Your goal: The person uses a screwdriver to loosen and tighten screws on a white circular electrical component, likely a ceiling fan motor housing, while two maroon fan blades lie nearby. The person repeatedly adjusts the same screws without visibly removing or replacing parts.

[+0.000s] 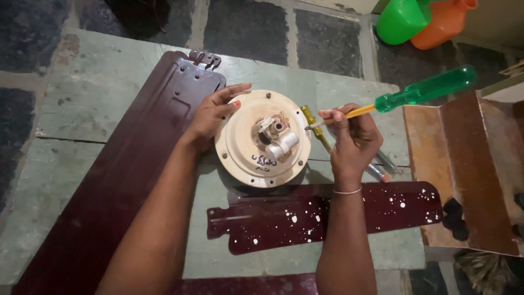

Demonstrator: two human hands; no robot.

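The right hand [352, 139] pinches a green-handled screwdriver [415, 93], its tip at the cream ceiling-fan motor housing [262, 139] on the stone slab [82, 98]. The left hand [210, 117] rests spread, fingers open, on the housing's rim. A slipping tip could gouge the wiring.

left hand [210, 117] spread flat, right hand [353, 136] in closed grip.

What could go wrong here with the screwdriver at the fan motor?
The green-handled screwdriver is held near its tip by the right hand; it could slip and jab the left hand steadying the cream motor housing. A jolt might also damage the small white part at the hub.
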